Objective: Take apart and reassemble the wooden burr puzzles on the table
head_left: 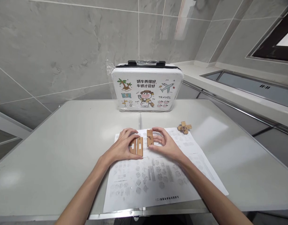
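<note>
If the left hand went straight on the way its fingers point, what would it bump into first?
Likely the notched wooden piece in the right hand, though exact depth is hard to judge.

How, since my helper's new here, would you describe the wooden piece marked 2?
In front of the white suitcase lies a printed sheet. Over it, at the left hand, is the wooden piece, right of another piece; only this has a 2 above a slot.

You have brown blocks (150, 142) with dark marks, a white, grey-printed sheet (155, 187), a white cartoon-patterned case (147, 86), a pale grey table (64, 150).
</note>
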### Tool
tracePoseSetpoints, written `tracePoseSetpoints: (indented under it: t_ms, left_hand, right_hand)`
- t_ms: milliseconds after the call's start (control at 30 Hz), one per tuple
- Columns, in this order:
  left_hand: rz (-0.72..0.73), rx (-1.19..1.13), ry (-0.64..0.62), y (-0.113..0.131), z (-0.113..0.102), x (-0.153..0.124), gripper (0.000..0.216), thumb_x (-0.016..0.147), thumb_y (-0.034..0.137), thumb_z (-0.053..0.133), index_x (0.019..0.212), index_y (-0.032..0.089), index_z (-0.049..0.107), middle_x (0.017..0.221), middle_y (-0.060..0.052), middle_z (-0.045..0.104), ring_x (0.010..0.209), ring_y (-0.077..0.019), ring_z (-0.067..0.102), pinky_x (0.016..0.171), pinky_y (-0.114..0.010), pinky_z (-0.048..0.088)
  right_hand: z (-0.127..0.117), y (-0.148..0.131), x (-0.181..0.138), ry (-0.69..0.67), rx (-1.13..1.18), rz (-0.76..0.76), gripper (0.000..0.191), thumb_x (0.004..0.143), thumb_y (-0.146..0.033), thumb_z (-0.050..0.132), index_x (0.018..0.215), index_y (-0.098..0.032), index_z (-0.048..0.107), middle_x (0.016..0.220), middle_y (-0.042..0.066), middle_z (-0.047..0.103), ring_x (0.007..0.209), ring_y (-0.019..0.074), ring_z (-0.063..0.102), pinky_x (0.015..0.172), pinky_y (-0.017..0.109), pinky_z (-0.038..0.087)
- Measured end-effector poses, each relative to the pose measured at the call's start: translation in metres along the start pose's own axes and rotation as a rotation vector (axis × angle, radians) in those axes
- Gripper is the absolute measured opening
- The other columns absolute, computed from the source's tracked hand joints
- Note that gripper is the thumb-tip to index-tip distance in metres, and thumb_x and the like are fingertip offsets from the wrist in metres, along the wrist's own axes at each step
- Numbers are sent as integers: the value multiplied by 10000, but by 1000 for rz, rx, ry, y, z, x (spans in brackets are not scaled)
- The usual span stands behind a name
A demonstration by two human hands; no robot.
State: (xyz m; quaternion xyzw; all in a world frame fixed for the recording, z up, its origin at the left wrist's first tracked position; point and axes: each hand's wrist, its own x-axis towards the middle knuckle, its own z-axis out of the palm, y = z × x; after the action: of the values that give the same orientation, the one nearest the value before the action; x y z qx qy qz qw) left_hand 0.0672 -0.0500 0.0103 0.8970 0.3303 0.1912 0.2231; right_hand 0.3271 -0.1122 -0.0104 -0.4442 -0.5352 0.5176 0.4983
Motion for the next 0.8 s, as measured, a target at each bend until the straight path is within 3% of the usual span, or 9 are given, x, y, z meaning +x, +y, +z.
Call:
tracePoseSetpoints:
  t_ms: [100, 267, 367, 567, 800]
  left_hand:
    - [24, -22, 65, 6, 1, 3, 777, 648, 594, 944, 1304, 300, 650, 1406, -118, 614, 1398, -387, 464, 1155, -592, 460]
    - [-59, -126, 234, 14, 1, 8, 718, 681, 498, 935, 1300, 285, 640, 1395, -100, 625, 1380, -353, 494, 1177, -571, 450]
    - [-112, -224, 290, 12, 2, 10, 642, 714, 461, 906, 1277, 281, 654, 1383, -86, 642, 1382, -339, 516, 1210, -565, 421]
    - [-185, -444, 306, 5, 7, 12, 623, 750, 526, 852, 1289, 269, 675, 1429, -103, 619, 1400, -343, 544, 1226, -538, 410]
    - [-143, -568, 259, 5, 10, 13, 601, 798, 592, 814, 1299, 282, 696, 1402, -95, 643, 1360, -343, 585, 1186, -513, 461]
  right_hand:
    - [-6, -1, 4, 21, 252, 65, 779, 732, -361, 951, 1413, -354, 573, 1641, 86, 450, 1080, 219, 717, 957, 425, 616]
    - [-12, -5, 5, -33, 351, 119, 620, 749, -323, 933, 1324, -325, 702, 1603, 64, 543, 1293, 260, 650, 1112, 438, 539]
    - [-13, -5, 4, -86, 385, 142, 550, 780, -323, 908, 1303, -314, 739, 1604, 56, 555, 1277, 269, 672, 1132, 451, 528]
    - [-11, -5, 2, -212, 467, 154, 542, 780, -308, 924, 1297, -298, 760, 1616, 76, 547, 1263, 281, 695, 1169, 490, 506]
    - [-10, -9, -3, -326, 466, 164, 577, 760, -333, 948, 1303, -293, 757, 1579, 79, 587, 1417, 290, 590, 1237, 494, 432]
